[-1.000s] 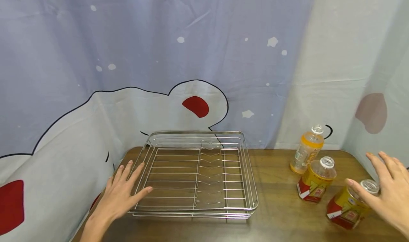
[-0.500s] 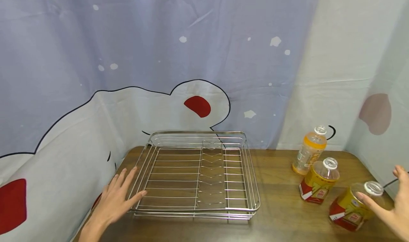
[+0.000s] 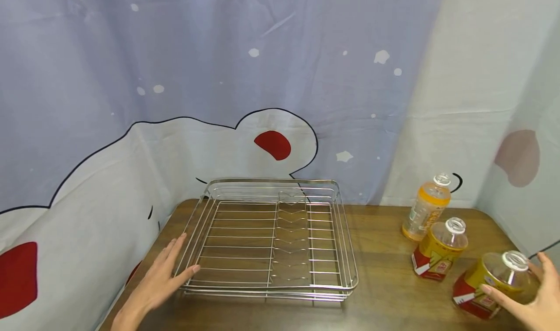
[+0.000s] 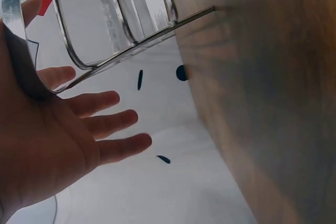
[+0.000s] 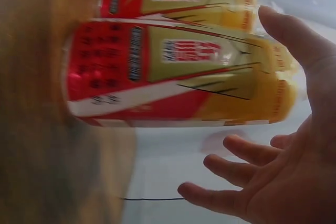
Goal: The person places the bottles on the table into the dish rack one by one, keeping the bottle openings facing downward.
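Observation:
A silver wire dish rack (image 3: 345,243) stands on the wooden table. At its left front corner is my left hand (image 3: 153,282), fingers extended along the outer side and thumb apart; whether it touches the wire I cannot tell. In the left wrist view, that hand (image 4: 58,135) spreads its fingers beside the rack's rim (image 4: 76,53). My right hand (image 3: 540,297) is at the nearest red-and-yellow labelled bottle (image 3: 477,287), thumb in front and fingers on the far right side. The right wrist view shows a gap between the fingers (image 5: 231,166) and this upright bottle (image 5: 178,77).
Another red-and-yellow labelled bottle (image 3: 439,253) stands just behind and left of the nearest one. Behind it is a clear bottle with an orange band (image 3: 426,209). A printed curtain (image 3: 210,78) hangs along the table's back and sides.
My right hand has come down from above the nearest bottle to its right side. My left hand has drawn slightly down and left, its fingers closer together. The view has shifted a little.

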Demonstrator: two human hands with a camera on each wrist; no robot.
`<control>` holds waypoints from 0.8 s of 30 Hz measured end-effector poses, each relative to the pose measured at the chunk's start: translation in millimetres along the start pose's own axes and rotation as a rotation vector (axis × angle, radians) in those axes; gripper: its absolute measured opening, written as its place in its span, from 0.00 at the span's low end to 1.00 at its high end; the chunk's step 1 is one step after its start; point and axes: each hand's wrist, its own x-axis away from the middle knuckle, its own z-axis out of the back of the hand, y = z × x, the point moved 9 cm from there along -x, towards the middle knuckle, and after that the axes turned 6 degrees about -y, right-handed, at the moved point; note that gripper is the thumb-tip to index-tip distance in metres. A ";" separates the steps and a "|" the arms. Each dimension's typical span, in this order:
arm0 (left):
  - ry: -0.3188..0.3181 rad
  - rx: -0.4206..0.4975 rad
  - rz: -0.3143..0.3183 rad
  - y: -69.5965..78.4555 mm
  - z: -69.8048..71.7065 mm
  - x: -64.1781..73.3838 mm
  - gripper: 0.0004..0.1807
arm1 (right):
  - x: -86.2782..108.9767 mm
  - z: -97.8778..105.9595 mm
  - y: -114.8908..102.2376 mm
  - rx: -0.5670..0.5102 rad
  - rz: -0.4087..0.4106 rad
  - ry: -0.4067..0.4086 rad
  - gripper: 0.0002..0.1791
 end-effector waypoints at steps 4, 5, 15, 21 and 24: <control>0.010 0.090 -0.036 -0.7 -1.1 -0.9 0.51 | -3.3 -13.8 19.5 0.015 -0.025 -0.092 0.64; 0.010 0.102 -0.033 -1.5 -1.8 -0.7 0.51 | -4.3 -15.9 22.2 0.017 -0.002 -0.106 0.60; 0.028 0.248 0.027 -9.1 -8.2 0.6 0.50 | -3.5 -37.0 38.2 0.055 -0.081 -0.215 0.52; 0.046 0.357 0.039 -12.8 -10.7 0.0 0.48 | -7.1 -43.4 46.0 0.112 -0.076 -0.272 0.46; 0.048 0.378 0.037 -14.1 -11.6 0.0 0.50 | -7.0 -45.4 49.7 0.127 -0.088 -0.276 0.46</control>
